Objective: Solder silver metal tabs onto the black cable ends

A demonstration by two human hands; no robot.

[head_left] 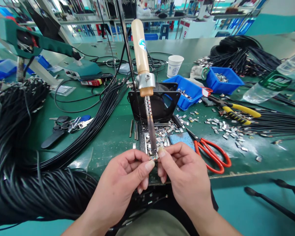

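**Green workbench (113,137): two-handed pinch under the soldering iron (139,49)**

Bench carries a heavy black cable bundle (39,186) on the left. Iron sits in a metal clamp (146,80), tilted, tip down. Left hand (127,177) and right hand (186,173) nearly meet at the tip, thumbs and fingers pinched. Red-handled scissors (212,156) lie just right of the right hand, yellow-handled pliers (236,115) beyond them. Black fan (158,106) stands behind the iron's shaft. Blue bin (186,103) beside the fan, metal bits inside. Paper cup (174,65) farther back. Blue sponge (182,138) between iron and scissors. Loose metal pieces (162,139) scattered under the iron, more near the pliers. Smallest: small metal part (154,158) at the tip, between both hands' fingertips, gripped from each side. Outline too small to read; can't tell if tip touches it.
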